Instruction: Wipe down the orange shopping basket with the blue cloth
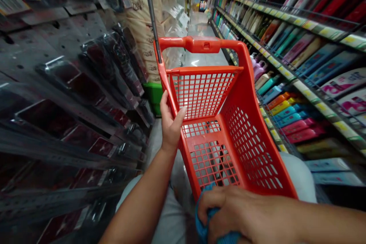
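Note:
An orange plastic shopping basket (246, 137) with a lattice floor and walls fills the middle of the view, empty inside. My left hand (170, 122) grips its left rim, thumb over the edge. My right hand (243, 213) is at the basket's near edge, fingers closed on a blue cloth (203, 230) pressed against the rim. The basket's orange handle (203, 44) stands at its far end, with a dark pole (151, 15) rising beside it.
I am in a narrow shop aisle. Hanging dark packaged goods (71, 95) crowd the left side. Shelves of colourful bottles and tubes (291, 80) line the right. Stacked cartons (143, 19) and a green crate (153, 95) stand ahead left; tiled floor (201, 26) runs beyond.

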Motion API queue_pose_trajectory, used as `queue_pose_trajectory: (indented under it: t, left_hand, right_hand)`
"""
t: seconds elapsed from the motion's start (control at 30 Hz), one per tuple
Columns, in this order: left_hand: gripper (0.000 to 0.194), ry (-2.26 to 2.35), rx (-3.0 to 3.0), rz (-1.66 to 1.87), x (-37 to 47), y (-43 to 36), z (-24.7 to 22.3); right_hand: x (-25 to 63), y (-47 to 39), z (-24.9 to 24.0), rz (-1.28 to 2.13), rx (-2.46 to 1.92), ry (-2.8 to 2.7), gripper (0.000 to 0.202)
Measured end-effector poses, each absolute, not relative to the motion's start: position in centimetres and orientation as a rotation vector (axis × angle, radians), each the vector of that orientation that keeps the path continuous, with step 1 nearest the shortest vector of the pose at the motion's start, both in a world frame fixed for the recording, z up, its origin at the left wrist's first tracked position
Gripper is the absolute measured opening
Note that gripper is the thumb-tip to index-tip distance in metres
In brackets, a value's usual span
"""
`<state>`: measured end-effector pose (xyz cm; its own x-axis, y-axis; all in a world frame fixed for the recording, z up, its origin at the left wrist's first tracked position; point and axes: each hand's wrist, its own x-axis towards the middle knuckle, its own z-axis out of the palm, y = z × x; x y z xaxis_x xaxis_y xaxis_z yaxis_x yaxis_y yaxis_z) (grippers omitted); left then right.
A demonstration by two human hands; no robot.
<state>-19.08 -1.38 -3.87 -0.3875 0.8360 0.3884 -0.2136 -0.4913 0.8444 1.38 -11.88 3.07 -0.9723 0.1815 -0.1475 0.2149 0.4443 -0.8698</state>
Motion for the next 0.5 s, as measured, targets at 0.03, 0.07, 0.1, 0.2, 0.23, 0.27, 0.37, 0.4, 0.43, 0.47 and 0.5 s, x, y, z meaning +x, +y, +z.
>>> queue_pose_trajectory:
  t: [0.03, 0.07, 0.1, 0.2, 0.23, 0.27, 0.37, 0.4, 0.43, 0.47, 0.5]
  left_hand:
    - [0.070, 0.970, 1.145, 1.931, -19.0, -1.5, -3.9]
    - [0.069, 0.993, 1.158, 1.925, -19.0, -1.5, -4.0]
    - [0.067, 1.013, 1.158, 1.919, -19.2, -1.5, -4.0]
    - [0.061, 1.076, 1.099, 1.895, -20.1, -1.3, -4.3]
    - [0.061, 1.102, 1.070, 1.883, -20.5, -1.2, -4.4]
    - [0.062, 1.118, 1.044, 1.872, -20.9, -1.2, -4.5]
    - [0.068, 1.092, 1.024, 1.848, -21.6, -1.4, -4.5]
    - [0.070, 1.065, 1.033, 1.842, -21.6, -1.5, -4.4]
    - [0.071, 1.037, 1.043, 1.833, -21.6, -1.7, -4.2]
    - [0.071, 1.013, 1.049, 1.819, -21.6, -1.9, -4.0]
    - [0.072, 0.998, 1.053, 1.803, -21.4, -2.0, -3.8]
  right_hand:
    - [0.8, -11.4, 2.7, -1.632, 0.360, 2.646, 0.031]
    - [0.1, -10.9, 2.3, -1.667, 0.355, 2.666, 0.039]
    - [-0.7, -10.4, 1.9, -1.702, 0.357, 2.704, 0.045]
    - [-2.3, -9.8, 0.8, -1.784, 0.389, 2.844, 0.047]
    - [-2.4, -10.1, 0.6, -1.804, 0.367, 2.862, 0.045]
    - [-2.2, -10.4, 0.5, -1.815, 0.317, 2.857, 0.042]
    - [-0.5, -11.4, 0.8, -1.778, 0.175, 2.741, 0.043]
    - [0.3, -11.6, 1.0, -1.753, 0.192, 2.705, 0.045]
    - [1.1, -11.6, 1.3, -1.732, 0.240, 2.672, 0.047]
    - [1.8, -11.5, 1.5, -1.715, 0.302, 2.636, 0.048]
    - [2.5, -11.4, 1.6, -1.701, 0.356, 2.600, 0.049]
